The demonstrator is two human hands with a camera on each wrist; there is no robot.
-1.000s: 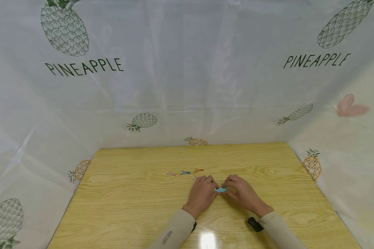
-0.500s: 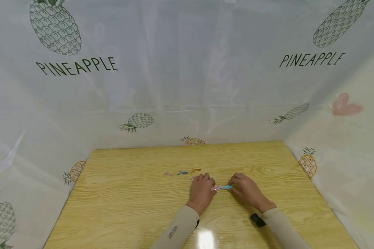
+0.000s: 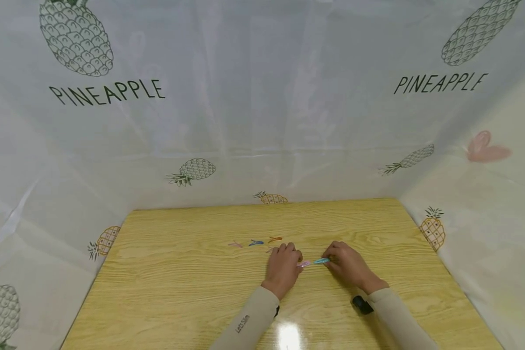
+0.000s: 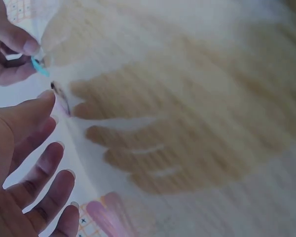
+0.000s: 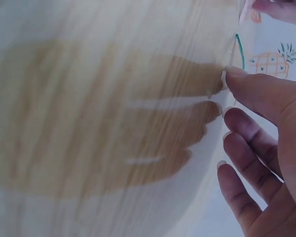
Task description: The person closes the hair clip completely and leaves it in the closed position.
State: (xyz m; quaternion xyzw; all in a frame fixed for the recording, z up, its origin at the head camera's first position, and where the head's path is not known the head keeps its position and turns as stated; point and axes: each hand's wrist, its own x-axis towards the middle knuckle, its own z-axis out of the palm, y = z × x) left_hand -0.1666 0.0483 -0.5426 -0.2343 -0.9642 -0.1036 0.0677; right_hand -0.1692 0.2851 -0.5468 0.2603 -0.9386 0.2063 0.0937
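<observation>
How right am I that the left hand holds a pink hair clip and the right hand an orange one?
Not quite: the right hand holds a turquoise hair clip, not an orange one, as the head view shows. The left hand does hold a pink hair clip.

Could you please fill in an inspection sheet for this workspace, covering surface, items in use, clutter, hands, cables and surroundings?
Surface: wood-grain table, bright reflection near the front.
Job's things: pink clip and turquoise clip, one in each hand, with a gap between them.
Clutter: other clips beyond the left hand: dusty pink clip, blue clip, orange clip; another is partly hidden by that hand.
Hands: left hand holds the pink clip, right hand the turquoise; whether either clip touches the table cannot be told.
Cables: nothing seen.
Surroundings: pale sheeting printed with pineapples behind and at both sides.
</observation>
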